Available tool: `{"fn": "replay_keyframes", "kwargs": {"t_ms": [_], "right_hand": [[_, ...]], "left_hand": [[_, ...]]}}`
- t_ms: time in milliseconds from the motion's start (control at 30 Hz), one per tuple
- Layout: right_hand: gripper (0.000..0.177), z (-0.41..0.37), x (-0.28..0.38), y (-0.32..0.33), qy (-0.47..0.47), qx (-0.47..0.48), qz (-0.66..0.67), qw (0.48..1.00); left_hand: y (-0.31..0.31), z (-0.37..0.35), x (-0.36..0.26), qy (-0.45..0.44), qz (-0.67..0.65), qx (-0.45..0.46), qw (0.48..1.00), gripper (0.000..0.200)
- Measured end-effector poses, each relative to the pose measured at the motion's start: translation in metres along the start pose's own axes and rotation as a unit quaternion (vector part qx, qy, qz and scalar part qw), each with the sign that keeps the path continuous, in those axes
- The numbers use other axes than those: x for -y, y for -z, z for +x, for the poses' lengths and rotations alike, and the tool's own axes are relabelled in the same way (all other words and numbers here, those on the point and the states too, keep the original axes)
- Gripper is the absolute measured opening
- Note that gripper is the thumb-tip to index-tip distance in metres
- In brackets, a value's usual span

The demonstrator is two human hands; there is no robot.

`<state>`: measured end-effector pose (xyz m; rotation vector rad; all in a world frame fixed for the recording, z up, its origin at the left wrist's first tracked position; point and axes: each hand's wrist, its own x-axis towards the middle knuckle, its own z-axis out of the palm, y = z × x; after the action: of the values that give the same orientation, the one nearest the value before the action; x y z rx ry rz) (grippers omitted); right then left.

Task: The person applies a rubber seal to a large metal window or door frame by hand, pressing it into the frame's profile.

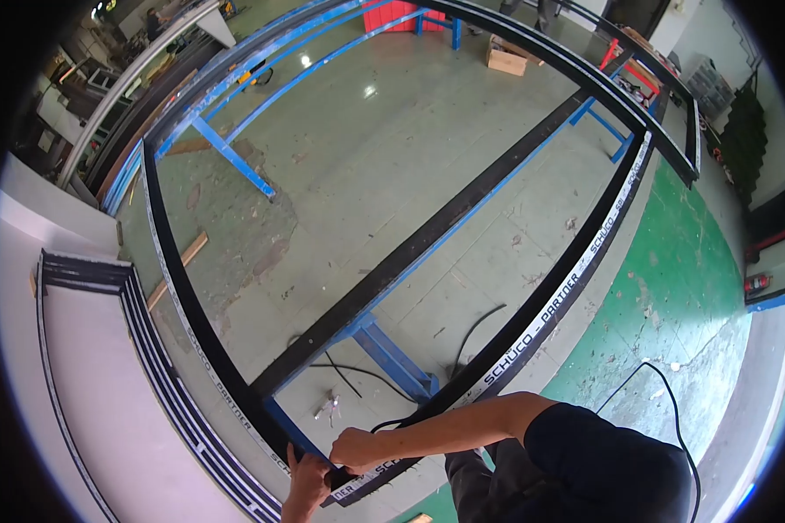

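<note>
A large black metal frame (532, 305) with white "SCHÜCO PARTNER" film along its edges lies on blue supports. At its near corner, my left hand (309, 481) is closed around the frame profile, thumb on the outer side. Just to the right, my right hand (355, 451) is closed like a fist over the same corner. What its fingers hold is hidden. My right forearm passes above the film-covered front bar.
A dark beam (427, 240) on a blue trestle (379, 349) crosses beneath the frame. Black profiles (161, 375) lean at the left. A black cable (672, 401) trails at right. A cardboard box (506, 59) and red cabinet (394, 17) stand behind.
</note>
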<state>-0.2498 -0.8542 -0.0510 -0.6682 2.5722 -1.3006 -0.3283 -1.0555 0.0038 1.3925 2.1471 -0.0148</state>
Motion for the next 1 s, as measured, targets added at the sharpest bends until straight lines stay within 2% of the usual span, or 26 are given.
{"fn": "replay_keyframes", "kwargs": {"t_ms": [67,133,167,200,233,267,333,400,467,567,667,800,833,1000], "right_hand": [[0.022,0.002,-0.001,-0.006,-0.028,0.012,0.017,0.999],[0.025,0.004,-0.003,-0.004,-0.057,0.057,0.014,0.997],[0.023,0.002,-0.006,-0.008,-0.055,0.011,0.038,0.998],[0.023,0.0,-0.007,-0.006,-0.044,-0.013,0.05,0.998],[0.024,0.0,-0.01,-0.007,-0.048,0.006,0.035,0.998],[0.025,0.001,-0.008,-0.002,-0.046,0.026,0.017,0.998],[0.028,0.001,-0.003,0.006,-0.033,0.036,-0.025,0.999],[0.029,-0.002,-0.005,0.008,-0.012,0.02,-0.04,0.999],[0.026,-0.002,0.0,0.014,-0.008,0.027,-0.062,0.998],[0.019,0.003,0.006,0.016,0.01,0.007,-0.073,0.997],[0.019,0.007,0.012,0.021,0.012,0.044,-0.109,0.993],[0.015,-0.002,0.02,0.041,-0.035,0.094,-0.09,0.991],[0.015,-0.003,0.022,0.043,-0.046,0.103,-0.096,0.989],[0.014,0.001,0.035,0.052,-0.094,0.125,-0.127,0.979]], "left_hand": [[0.004,0.001,-0.007,0.014,0.031,0.011,0.999,0.013],[0.003,0.005,-0.013,0.042,0.056,0.026,0.997,0.037],[0.006,0.006,-0.015,0.04,0.035,-0.005,0.999,0.045],[0.014,0.008,-0.018,0.071,0.013,0.041,0.997,0.044],[0.013,0.007,-0.016,0.027,0.007,-0.046,0.999,0.035],[0.029,0.011,-0.02,0.062,0.009,0.043,0.997,0.024],[0.018,0.002,-0.014,0.065,-0.028,-0.04,0.997,0.012],[0.018,-0.006,-0.015,0.042,-0.11,-0.134,0.984,0.018],[0.022,-0.015,-0.02,0.074,-0.103,-0.238,0.963,0.022],[0.012,-0.031,-0.013,0.184,-0.124,-0.396,0.891,0.025],[0.004,-0.035,-0.028,0.153,-0.074,-0.375,0.911,0.013],[-0.025,-0.029,-0.037,0.111,-0.144,-0.349,0.919,0.006],[-0.026,-0.027,-0.037,0.111,-0.144,-0.383,0.906,0.008],[-0.021,-0.009,-0.035,0.059,-0.13,-0.272,0.952,0.011]]}}
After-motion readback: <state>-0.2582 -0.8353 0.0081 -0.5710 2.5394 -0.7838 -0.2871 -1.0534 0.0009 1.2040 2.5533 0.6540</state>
